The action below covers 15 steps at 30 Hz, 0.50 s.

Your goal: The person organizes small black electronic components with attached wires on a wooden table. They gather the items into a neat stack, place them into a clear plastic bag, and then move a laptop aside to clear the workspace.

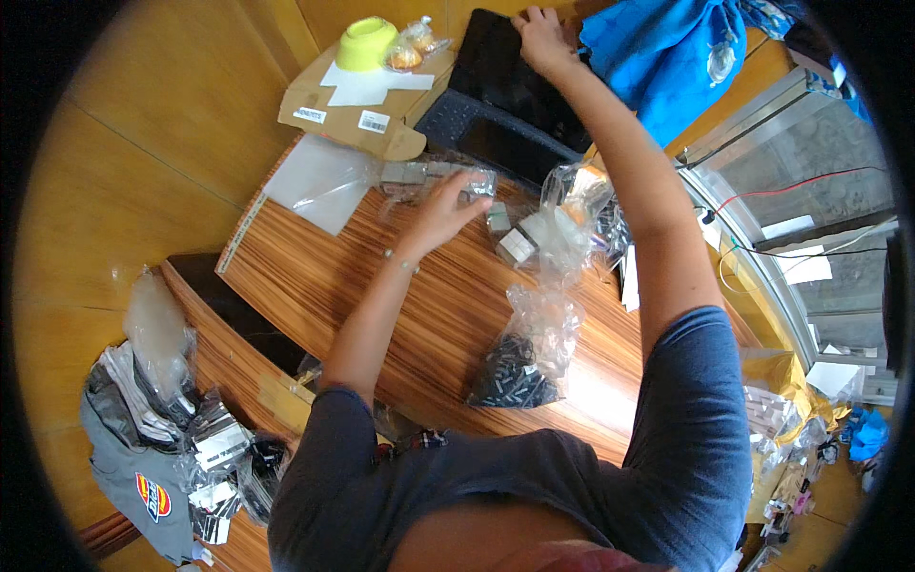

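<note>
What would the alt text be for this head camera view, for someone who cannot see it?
Seen from above, a person's left hand rests on a clear plastic bag of small grey parts on a striped wooden table, while the right hand touches a black laptop.

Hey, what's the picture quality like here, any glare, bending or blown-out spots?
Head view: strong fisheye, so the wooden table's edges bow and a black ring closes the corners. Head view: daylight from the window side bleaches a patch of tabletop beside the clear bag of dark parts. Head view: clear bags by the left hand glint; the right hand on the black laptop stays sharp.
</note>
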Available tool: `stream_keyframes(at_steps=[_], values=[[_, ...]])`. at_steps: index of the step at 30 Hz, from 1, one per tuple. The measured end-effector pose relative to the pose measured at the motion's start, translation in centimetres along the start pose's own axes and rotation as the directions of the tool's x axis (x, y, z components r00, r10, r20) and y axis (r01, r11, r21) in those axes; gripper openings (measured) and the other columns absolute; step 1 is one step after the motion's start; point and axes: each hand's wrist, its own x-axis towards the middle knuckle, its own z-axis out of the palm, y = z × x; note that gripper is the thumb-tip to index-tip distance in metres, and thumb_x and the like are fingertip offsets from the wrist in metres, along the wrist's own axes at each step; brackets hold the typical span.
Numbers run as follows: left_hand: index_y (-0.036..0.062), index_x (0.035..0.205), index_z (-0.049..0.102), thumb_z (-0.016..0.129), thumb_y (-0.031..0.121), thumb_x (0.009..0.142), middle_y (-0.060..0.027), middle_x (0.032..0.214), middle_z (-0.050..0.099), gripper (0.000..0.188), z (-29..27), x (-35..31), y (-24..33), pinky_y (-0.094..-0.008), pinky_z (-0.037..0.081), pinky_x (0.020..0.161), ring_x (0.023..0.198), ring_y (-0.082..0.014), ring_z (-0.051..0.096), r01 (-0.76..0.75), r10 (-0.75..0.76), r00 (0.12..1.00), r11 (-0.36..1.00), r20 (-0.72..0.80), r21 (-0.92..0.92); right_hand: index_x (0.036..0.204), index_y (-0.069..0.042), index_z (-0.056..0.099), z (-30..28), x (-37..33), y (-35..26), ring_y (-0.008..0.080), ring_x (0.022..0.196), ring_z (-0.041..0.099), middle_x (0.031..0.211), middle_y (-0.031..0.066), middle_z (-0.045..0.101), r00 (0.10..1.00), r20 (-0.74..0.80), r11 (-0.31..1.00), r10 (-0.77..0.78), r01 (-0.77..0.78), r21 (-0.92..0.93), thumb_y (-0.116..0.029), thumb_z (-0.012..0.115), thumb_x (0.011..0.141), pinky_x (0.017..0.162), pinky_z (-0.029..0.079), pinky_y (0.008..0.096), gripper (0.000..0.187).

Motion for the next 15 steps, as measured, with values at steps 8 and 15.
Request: stream_keyframes(at_steps=[8,15], values=[[0.0068,0.134,0.027,0.078,0.031,0.057,-0.0135,0.139,0.026,0.095,-1.2,10.8,-2.1,-0.0587,0.017,0.1,0.13,-0.0294,0.02,-0.313,0.041,0.908,0.727,0.417,0.611,0.102,-0.013,0.059,-1.2,-8.0,1.3,0.0287,0.099,0.049,0.101,0.0101,0.052,0.988,-0.08,0.94,-0.135,0.153,0.305,-0.008,0.055,0.072,0.078,0.045,0.0442,0.031],[-0.0017,0.121,0.042,0.079,0.023,0.049,-0.0173,0.108,0.045,0.084,-1.0,12.1,-0.9,-0.0406,0.036,0.092,0.103,-0.0322,0.042,-0.406,0.087,0.882,0.636,0.463,0.656,0.113,-0.019,0.056,-1.1,-12.4,1.9,0.0253,0.103,0.046,0.106,0.0076,0.05,0.961,0.097,0.964,-0.259,0.25,0.096,-0.012,0.058,0.071,0.083,0.042,0.0429,0.043]])
